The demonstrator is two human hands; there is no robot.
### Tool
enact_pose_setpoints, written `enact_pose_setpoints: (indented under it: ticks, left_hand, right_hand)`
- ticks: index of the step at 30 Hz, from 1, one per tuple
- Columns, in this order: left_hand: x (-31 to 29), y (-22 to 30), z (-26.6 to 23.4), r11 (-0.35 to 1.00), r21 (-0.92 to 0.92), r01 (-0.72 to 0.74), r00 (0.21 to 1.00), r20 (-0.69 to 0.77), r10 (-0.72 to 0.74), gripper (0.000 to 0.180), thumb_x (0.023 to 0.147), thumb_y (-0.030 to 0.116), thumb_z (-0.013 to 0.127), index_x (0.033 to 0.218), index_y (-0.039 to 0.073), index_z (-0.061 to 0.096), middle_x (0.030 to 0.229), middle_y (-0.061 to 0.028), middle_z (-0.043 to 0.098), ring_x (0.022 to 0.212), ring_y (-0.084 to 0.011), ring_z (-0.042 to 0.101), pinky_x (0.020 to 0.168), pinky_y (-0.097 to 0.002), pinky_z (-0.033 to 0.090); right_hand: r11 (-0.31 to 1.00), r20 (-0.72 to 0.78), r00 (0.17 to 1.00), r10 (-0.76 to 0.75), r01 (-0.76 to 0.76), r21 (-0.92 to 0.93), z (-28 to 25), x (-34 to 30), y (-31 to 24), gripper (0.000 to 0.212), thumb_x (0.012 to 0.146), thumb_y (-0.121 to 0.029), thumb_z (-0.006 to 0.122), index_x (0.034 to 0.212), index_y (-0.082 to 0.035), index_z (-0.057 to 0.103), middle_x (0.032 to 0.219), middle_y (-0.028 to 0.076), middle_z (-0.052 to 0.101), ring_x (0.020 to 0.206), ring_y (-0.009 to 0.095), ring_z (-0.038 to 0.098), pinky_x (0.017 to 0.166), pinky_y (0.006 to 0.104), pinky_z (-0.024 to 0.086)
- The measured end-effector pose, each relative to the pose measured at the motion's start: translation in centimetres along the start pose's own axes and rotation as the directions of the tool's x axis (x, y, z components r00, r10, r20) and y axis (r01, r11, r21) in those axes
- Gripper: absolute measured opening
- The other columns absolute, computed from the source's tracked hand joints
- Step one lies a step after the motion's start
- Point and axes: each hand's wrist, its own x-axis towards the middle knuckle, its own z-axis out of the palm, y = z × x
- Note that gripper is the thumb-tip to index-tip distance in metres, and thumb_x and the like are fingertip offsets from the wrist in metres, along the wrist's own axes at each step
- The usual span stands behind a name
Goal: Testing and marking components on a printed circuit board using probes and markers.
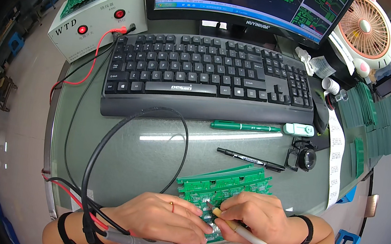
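Note:
A stack of green printed circuit boards (pixel 225 180) lies near the front edge of the table. My left hand (pixel 159 217) rests over the stack's lower left, fingers stretched across the boards. Between its thumb and palm sits a grey corded probe handle (pixel 141 242), with a bit of red at its front end; the probe's tip is hidden. My right hand (pixel 257 217) pinches a craft knife (pixel 245 233) with a cream and white tapering handle. The knife's dark blade points left and touches or hovers just over the top board; I cannot tell which.
Behind the boards lie a black marker (pixel 250 159), a green pen (pixel 246 127), a magnifier loupe (pixel 306 158) and a black keyboard (pixel 211 72). A black cable (pixel 125 118) loops on the left, from a white power box (pixel 101 17). A monitor (pixel 239 0) and fan (pixel 367 27) stand behind.

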Motion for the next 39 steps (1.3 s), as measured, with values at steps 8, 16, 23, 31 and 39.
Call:
enact_pose_setpoints:
  ticks: [8,16,23,31,39]
  left_hand:
    - [0.0,-0.1,0.0,1.000,0.000,0.003,1.000,0.005,-0.003,0.031,0.087,0.020,0.047,0.093,0.002,0.071,0.104,-0.0085,0.072,0.108,-0.0232,0.067,0.098,-0.0367,0.049]
    - [0.0,-0.1,0.0,1.000,0.016,0.000,1.000,-0.006,0.000,0.031,0.085,0.019,0.047,0.093,0.002,0.072,0.103,-0.0079,0.072,0.105,-0.0230,0.068,0.098,-0.0367,0.049]
    - [0.1,0.1,0.1,1.000,0.031,-0.003,1.000,-0.012,0.003,0.031,0.085,0.019,0.047,0.092,0.003,0.072,0.103,-0.0074,0.073,0.103,-0.0230,0.068,0.099,-0.0366,0.049]
    - [-0.3,-0.2,0.5,0.999,0.047,-0.005,1.000,-0.012,0.006,0.032,0.080,0.015,0.044,0.092,0.002,0.070,0.102,-0.0083,0.073,0.106,-0.0238,0.068,0.099,-0.0376,0.048]
    - [0.1,0.5,0.1,0.991,-0.093,0.095,0.995,0.033,-0.092,0.042,0.095,0.028,0.039,0.094,0.001,0.071,0.102,-0.0114,0.073,0.111,-0.0286,0.065,0.100,-0.0401,0.045]
  right_hand:
    - [0.999,0.008,0.999,-0.039,0.039,0.016,0.0,0.0,0.3,0.030,0.072,-0.001,0.080,0.089,-0.001,0.056,0.082,0.013,0.067,0.057,0.019,0.063,0.045,0.0267,0.049]
    - [0.998,0.004,1.000,-0.010,0.011,-0.056,0.3,-0.1,-0.1,0.024,0.075,-0.003,0.076,0.079,-0.003,0.052,0.075,0.009,0.063,0.058,0.021,0.063,0.048,0.0286,0.051]
    - [0.977,0.049,0.995,-0.091,0.099,-0.188,0.4,-0.5,-0.4,0.021,0.074,-0.010,0.072,0.084,-0.002,0.056,0.085,0.009,0.061,0.069,0.021,0.064,0.056,0.0307,0.053]
    - [0.969,0.013,0.994,-0.113,0.113,-0.218,0.6,-1.0,-0.1,0.019,0.077,-0.012,0.068,0.090,-0.003,0.058,0.088,0.010,0.062,0.072,0.023,0.065,0.060,0.0316,0.054]
    - [0.975,0.178,0.976,0.124,-0.153,0.161,-1.5,0.3,-0.4,0.016,0.094,-0.015,0.060,0.107,-0.005,0.059,0.078,0.010,0.065,0.068,0.027,0.067,0.056,0.0359,0.053]
